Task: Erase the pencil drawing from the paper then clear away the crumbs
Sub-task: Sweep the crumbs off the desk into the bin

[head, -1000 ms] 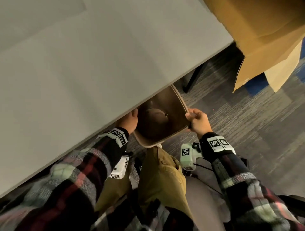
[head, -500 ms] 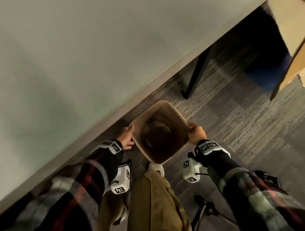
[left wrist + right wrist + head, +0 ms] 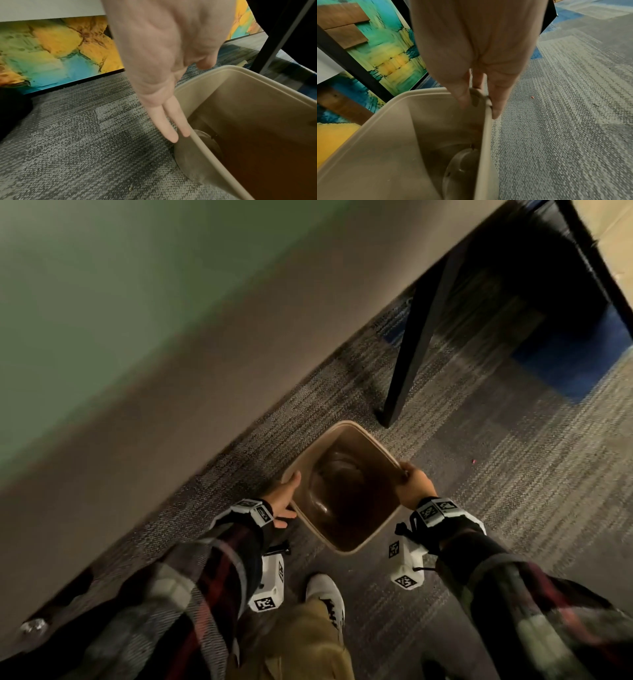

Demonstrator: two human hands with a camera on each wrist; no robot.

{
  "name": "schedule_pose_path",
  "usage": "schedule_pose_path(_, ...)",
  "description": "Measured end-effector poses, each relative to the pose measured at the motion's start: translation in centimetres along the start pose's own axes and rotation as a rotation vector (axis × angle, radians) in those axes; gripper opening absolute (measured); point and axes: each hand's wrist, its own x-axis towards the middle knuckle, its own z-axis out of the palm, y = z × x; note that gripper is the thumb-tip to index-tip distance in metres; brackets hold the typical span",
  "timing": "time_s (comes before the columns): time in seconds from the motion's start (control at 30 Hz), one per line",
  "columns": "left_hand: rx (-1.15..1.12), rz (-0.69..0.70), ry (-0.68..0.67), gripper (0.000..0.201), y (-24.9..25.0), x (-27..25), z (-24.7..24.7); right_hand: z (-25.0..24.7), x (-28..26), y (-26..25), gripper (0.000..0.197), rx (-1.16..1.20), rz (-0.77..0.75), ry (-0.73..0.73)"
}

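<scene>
A beige plastic waste bin (image 3: 356, 426) stands upright low over the grey carpet, beside the table's edge. I cannot tell whether it touches the floor. My left hand (image 3: 286, 498) lies open, with straight fingers (image 3: 169, 129) against the bin's outer left wall (image 3: 187, 148). My right hand (image 3: 411, 486) grips the right rim, thumb inside and fingers (image 3: 498, 102) outside the bin (image 3: 393, 135). A round pale thing (image 3: 462, 169) lies at the bottom of the bin. The paper, the drawing and the crumbs are out of view.
The blurred tabletop (image 3: 137, 337) fills the upper left. A black table leg (image 3: 418, 337) stands just beyond the bin. My white shoe (image 3: 325, 594) is close behind the bin. A colourful panel (image 3: 51, 54) leans at floor level. A tiny red speck (image 3: 473, 461) lies on the carpet.
The bin has come down from under the table's edge towards the carpet, with both hands following. My left hand now lies flat on its side. My view has tilted down.
</scene>
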Motion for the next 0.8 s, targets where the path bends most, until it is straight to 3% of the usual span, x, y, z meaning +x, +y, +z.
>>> schedule_pose_path(0.23,-0.058,-0.006,-0.051,0.073,0.5,1.3,1.3,0.0,2.4,0.5,0.078,0.076,0.029,-0.103)
schedule_pose_path(0.37,-0.058,-0.004,-0.057,0.071,0.3,1.5,1.9,0.6,2.4,1.5,0.078,0.112,0.03,-0.042)
schedule_pose_path(0.5,-0.056,0.002,-0.046,0.071,0.1,1.6,2.3,1.1,1.3,1.7,0.058,0.032,0.1,0.12)
schedule_pose_path(0.63,-0.041,-0.006,-0.075,0.073,0.1,1.8,2.6,1.4,1.1,1.3,0.072,-0.082,0.085,0.001)
schedule_pose_path(0.8,0.109,0.053,0.035,0.067,0.3,1.9,2.9,-0.5,0.3,0.2,0.062,-0.12,0.052,-0.043)
